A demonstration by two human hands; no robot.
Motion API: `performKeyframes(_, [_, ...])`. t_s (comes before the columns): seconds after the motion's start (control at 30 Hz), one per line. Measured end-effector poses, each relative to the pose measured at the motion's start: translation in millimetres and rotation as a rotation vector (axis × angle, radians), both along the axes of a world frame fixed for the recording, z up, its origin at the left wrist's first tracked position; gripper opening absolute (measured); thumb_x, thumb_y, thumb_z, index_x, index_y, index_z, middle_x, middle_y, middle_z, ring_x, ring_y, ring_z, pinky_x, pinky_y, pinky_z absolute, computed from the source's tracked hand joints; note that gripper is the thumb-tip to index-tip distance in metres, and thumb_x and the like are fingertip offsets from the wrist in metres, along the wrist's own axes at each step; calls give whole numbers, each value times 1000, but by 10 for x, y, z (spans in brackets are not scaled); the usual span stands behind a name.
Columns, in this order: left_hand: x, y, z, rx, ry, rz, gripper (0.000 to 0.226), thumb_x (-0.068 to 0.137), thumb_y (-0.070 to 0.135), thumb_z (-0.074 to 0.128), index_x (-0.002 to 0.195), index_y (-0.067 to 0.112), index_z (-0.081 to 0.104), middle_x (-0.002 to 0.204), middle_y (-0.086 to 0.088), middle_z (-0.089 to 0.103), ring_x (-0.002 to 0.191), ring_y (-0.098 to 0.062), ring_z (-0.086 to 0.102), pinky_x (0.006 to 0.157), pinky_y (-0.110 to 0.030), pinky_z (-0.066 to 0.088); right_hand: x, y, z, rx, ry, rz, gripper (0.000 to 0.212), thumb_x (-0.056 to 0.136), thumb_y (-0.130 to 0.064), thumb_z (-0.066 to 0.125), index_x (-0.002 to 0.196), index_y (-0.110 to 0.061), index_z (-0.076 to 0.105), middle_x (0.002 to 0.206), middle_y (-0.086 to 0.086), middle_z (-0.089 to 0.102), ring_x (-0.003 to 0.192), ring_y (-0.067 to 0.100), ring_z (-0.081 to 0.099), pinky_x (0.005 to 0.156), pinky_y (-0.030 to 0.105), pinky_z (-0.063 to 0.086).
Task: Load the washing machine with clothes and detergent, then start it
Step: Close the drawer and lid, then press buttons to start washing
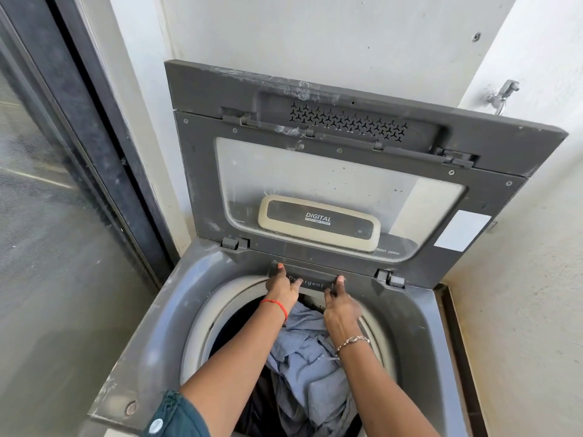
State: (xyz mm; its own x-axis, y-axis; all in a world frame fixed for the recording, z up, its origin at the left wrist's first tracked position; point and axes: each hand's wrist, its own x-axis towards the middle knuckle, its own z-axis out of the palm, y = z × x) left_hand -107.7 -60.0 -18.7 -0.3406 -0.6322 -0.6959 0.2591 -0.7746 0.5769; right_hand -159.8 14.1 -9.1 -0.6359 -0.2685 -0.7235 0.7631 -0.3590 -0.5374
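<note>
Washing machine (148,342) against the wall (315,29) with lid (315,171) raised, blue clothes (309,357) heaped in the drum (202,326), detergent drawer (310,282) at the rear rim, left hand (280,288) and right hand (340,307) both gripping its front edge, thumbs on top

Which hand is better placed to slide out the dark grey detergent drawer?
Right, narrowly, I'd judge. The right hand seems to hook fingers under the front lip of the dark grey plastic detergent drawer; the left hand pinches only its left corner.
</note>
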Motion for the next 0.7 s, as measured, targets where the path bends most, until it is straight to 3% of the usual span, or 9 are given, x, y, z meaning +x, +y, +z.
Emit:
performKeyframes(0.1, [30, -60, 90, -11, -44, 67, 46, 100, 9, 40, 142, -5, 26, 152, -18, 24, 140, -33, 28, 105, -37, 42, -116, 103, 77, 50, 17, 168, 28, 91, -15, 57, 68, -8, 43, 39, -4, 60, 95, 19, 53, 106, 36, 39])
performKeyframes(0.17, [33, -114, 99, -21, -83, 14, 47, 98, 9, 44, 141, 0, 29, 152, -15, 26, 139, -31, 28, 112, -46, 32, -237, 117, 72, 39, 26, 203, 22, 89, -2, 55, 70, -4, 44, 82, 16, 71, 110, 22, 51, 104, 39, 39])
performKeyframes(0.23, [28, -137, 166, -71, -50, -42, 47, 99, 12, 44, 142, 0, 29, 129, -18, 45, 123, -31, 43, 113, -46, 30, -333, 86, 93, 31, 36, 242, 15, 92, 5, 47, 78, -1, 48, 133, 21, 50, 125, 25, 45, 108, 42, 32])
performKeyframes(0.3, [41, -137, 316, -2, 80, -19, 54, 99, 16, 45, 146, 1, 22, 87, -14, 39, 80, -25, 44, 116, -45, 24, -391, 96, 203, -9, 21, 258, 12, 94, 7, 40, 92, 3, 51, 141, 19, 41, 124, 26, 44, 114, 42, 23])
performKeyframes(0.33, [35, -135, 436, 31, 141, -7, 58, 98, 17, 47, 147, 2, 18, 86, -15, 36, 76, -24, 41, 117, -45, 21, -398, 92, 309, 0, 25, 278, 13, 94, 8, 38, 96, 5, 51, 136, 21, 43, 123, 27, 44, 115, 41, 20])
performKeyframes(0.37, [48, -125, 576, 32, 189, -17, 62, 98, 18, 49, 148, 4, 16, 103, -22, 40, 92, -27, 47, 116, -43, 24, -392, 91, 419, -17, 33, 298, 15, 94, 9, 37, 102, 8, 50, 132, 22, 44, 127, 29, 41, 116, 39, 18])
performKeyframes(0.43, [44, -103, 893, -22, 251, -52, 63, 95, 20, 53, 148, 6, 20, 149, -21, 21, 139, -32, 26, 107, -39, 35, -409, 63, 689, -44, 79, 343, 24, 94, 10, 36, 116, 13, 45, 130, 25, 41, 127, 34, 40, 117, 36, 17])
performKeyframes(0.57, [47, -18, 1585, -264, 200, -141, 69, 87, 27, 65, 144, 11, 31, 148, -9, 32, 132, -24, 34, 112, -37, 30, -352, -16, 1363, -137, 219, 399, 10, 92, 10, 40, 93, 12, 50, 130, 26, 41, 131, 36, 38, 109, 39, 34])
performKeyframes(0.7, [60, 121, 2096, -941, -111, -148, 98, 86, 19, 65, 150, 22, -9, 156, -3, -24, 147, -19, -10, 117, -44, 5, -190, 52, 2079, -75, 528, 437, 13, 88, 6, 47, 75, 6, 53, 109, 30, 53, 101, 36, 58, 83, 36, 52])
